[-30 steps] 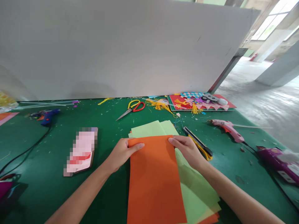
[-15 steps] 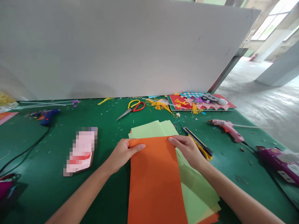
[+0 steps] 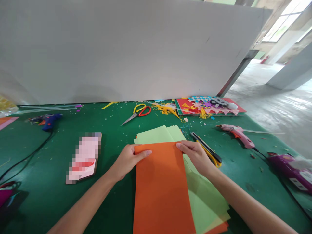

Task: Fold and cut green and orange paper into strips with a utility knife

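An orange sheet of paper [image 3: 162,188] is stretched between my two hands along its far edge. My left hand [image 3: 128,161] pinches its far left corner, thumb lying on top. At the far right corner my right hand [image 3: 196,156] grips the same sheet between thumb and fingers. Beneath it lies a loose stack of light green paper [image 3: 207,198], with orange paper showing at the lower right. Close beyond my right hand is a black utility knife [image 3: 204,146], beside something with yellow handles that is partly covered.
Scissors [image 3: 138,113] lie ahead on the green table [image 3: 109,201]. A pixelated pink phone-like object [image 3: 85,159] and blue glue gun [image 3: 50,122] are left. A pink glue gun [image 3: 239,135], purple tool [image 3: 291,169] and craft pieces on a red board [image 3: 239,105] are right. A white panel [image 3: 134,52] stands behind.
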A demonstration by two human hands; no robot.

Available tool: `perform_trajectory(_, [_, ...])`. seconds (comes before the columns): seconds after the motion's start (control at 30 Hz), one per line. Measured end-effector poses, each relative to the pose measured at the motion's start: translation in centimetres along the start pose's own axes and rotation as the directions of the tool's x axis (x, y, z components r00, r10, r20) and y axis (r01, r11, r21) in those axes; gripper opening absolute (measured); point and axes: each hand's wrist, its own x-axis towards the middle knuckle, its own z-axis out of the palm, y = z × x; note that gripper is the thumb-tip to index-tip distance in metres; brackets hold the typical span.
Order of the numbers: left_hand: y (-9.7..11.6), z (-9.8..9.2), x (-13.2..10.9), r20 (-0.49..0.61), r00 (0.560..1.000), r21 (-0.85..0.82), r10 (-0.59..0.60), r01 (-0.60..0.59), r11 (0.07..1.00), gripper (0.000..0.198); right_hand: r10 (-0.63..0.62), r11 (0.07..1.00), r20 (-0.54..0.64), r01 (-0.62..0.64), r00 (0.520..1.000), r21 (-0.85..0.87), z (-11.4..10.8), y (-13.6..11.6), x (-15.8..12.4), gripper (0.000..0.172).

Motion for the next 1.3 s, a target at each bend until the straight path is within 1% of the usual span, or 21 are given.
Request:
perform_trajectory(0.23, [0.1, 0.1, 0.0, -0.004, 1.0, 0.007, 0.002, -0.002, 1.0, 0.033, 0.005, 1.0, -0.002, -0.005, 1.0, 0.017, 0.0, 0.1, 0.0, 0.039])
perform_trajectory(0.47, [-0.4, -0.2, 0.3, -0.002, 1.0, -0.017, -0.017, 0.017, 1.0, 0.036, -0.005, 1.0, -0.032, 0.005, 0.999, 0.0, -0.4, 0.1, 0.2, 0.04])
perform_trajectory(0.63, [-0.9, -0.6, 0.7, 0.002, 1.0, -0.033, 0.018, -0.018, 0.999, 0.032, 0.04, 0.999, -0.028, -0.04, 0.999, 0.002, -0.9, 0.3, 0.4, 0.037])
perform_trajectory(0.8, [-1.0, -0.5, 0.7, -0.026, 0.999, 0.053, 0.046, -0.044, 0.998, 0.033, 0.046, 0.999, -0.04, -0.046, 0.998, -0.002, -1.1, 0.5, 0.7, 0.039])
perform_trajectory(0.9, [-1.2, -0.6, 0.8, -0.009, 0.998, 0.099, 0.066, -0.065, 0.993, 0.037, 0.06, 0.998, -0.044, -0.06, 0.997, -0.005, -1.2, 0.6, 0.8, 0.039])
perform_trajectory(0.97, [-1.4, -0.7, 0.9, 0.007, 0.996, 0.181, 0.086, -0.086, 0.98, 0.038, 0.06, 0.998, -0.041, -0.06, 0.997, -0.009, -1.3, 0.8, 0.8, 0.038])
perform_trajectory(1.0, [-1.5, -0.7, 0.9, -0.005, 0.993, 0.252, 0.114, -0.109, 0.961, 0.039, 0.055, 0.998, -0.04, -0.056, 0.998, -0.011, -1.3, 0.8, 0.9, 0.037])
perform_trajectory(1.03, [-1.6, -0.7, 1.0, -0.042, 0.985, 0.342, 0.168, -0.144, 0.929, 0.038, 0.049, 0.999, -0.042, -0.049, 0.998, -0.014, -1.3, 0.9, 0.9, 0.037])
perform_trajectory(1.07, [-1.7, -0.7, 1.0, -0.093, 0.962, 0.449, 0.258, -0.191, 0.873, 0.037, 0.04, 0.999, -0.046, -0.041, 0.998, -0.021, -1.2, 1.0, 0.9, 0.036])
perform_trajectory(1.1, [-1.8, -0.5, 0.9, -0.132, 0.915, 0.567, 0.382, -0.246, 0.786, 0.037, 0.028, 0.999, -0.052, -0.031, 0.998, -0.042, -1.1, 1.1, 0.9, 0.037])
perform_trajectory(1.13, [-1.9, -0.1, 0.8, -0.135, 0.841, 0.681, 0.523, -0.305, 0.666, 0.039, 0.015, 0.997, -0.061, -0.02, 0.998, -0.074, -1.0, 1.2, 0.9, 0.038])
perform_trajectory(1.17, [-2.0, 0.4, 0.5, -0.1, 0.746, 0.781, 0.658, -0.351, 0.517, 0.044, 0.001, 0.994, -0.07, -0.009, 0.998, -0.112, -0.8, 1.3, 0.9, 0.039])
perform_trajectory(1.2, [-2.0, 1.1, 0.2, 0.008, 0.66, 0.844, 0.751, -0.408, 0.349, 0.046, -0.012, 0.989, -0.077, 0.001, 0.997, -0.15, -0.6, 1.4, 0.8, 0.04])
perform_trajectory(1.23, [-2.1, 1.9, -0.1, 0.129, 0.596, 0.862, 0.792, -0.462, 0.208, 0.047, -0.025, 0.983, -0.084, 0.009, 0.996, -0.185, -0.3, 1.4, 0.8, 0.041])
perform_trajectory(1.27, [-2.3, 2.8, -0.5, 0.229, 0.574, 0.862, 0.786, -0.494, 0.11, 0.048, -0.036, 0.977, -0.09, 0.016, 0.995, -0.212, 0.0, 1.5, 0.8, 0.041])
perform_trajectory(1.3, [-2.5, 3.8, -0.9, 0.316, 0.576, 0.852, 0.754, -0.521, 0.04, 0.049, -0.045, 0.973, -0.094, 0.022, 0.995, -0.229, 0.2, 1.5, 0.7, 0.041])
